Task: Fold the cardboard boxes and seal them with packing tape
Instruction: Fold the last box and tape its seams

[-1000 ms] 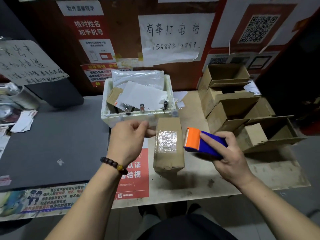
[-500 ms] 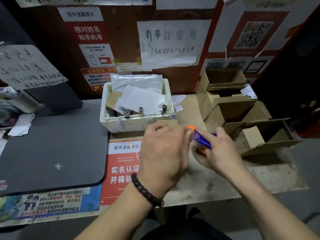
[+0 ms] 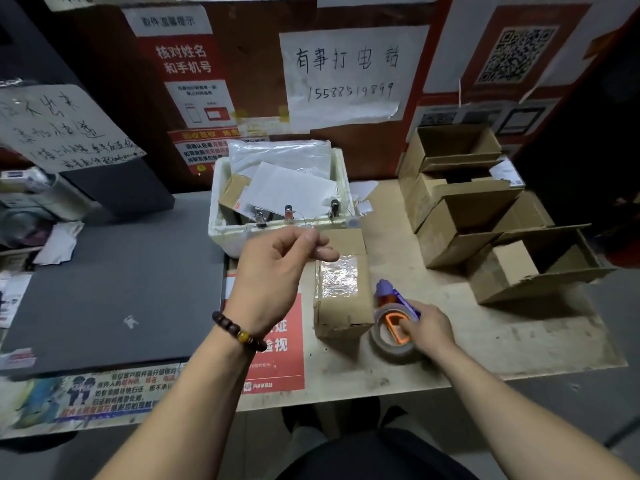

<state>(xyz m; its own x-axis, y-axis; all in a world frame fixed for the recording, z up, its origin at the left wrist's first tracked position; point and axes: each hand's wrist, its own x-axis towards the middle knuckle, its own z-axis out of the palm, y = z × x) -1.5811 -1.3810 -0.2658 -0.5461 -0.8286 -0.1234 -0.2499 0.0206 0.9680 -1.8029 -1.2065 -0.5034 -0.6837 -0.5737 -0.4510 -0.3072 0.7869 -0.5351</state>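
A small closed cardboard box (image 3: pixel 341 308) lies on the table ahead of me, with a shiny patch of clear tape (image 3: pixel 339 277) on its top. My left hand (image 3: pixel 277 271) hovers above the table just left of the box. Its fingers are curled and the thumb lies against the forefinger, with nothing visible between them. My right hand (image 3: pixel 431 327) grips a purple and orange tape dispenser (image 3: pixel 394 320). The dispenser's roll of clear tape is set low against the box's near right corner.
A white foam box (image 3: pixel 228 237) full of papers and plastic bags stands just behind the small box. Several open cardboard boxes (image 3: pixel 460 216) are stacked at the right. A grey mat (image 3: pixel 114 289) covers the table's left side. A red notice (image 3: pixel 277 362) lies near the front edge.
My left hand has lifted off the box top and drawn back to the left. My right hand has brought the dispenser down to the box's near right corner.
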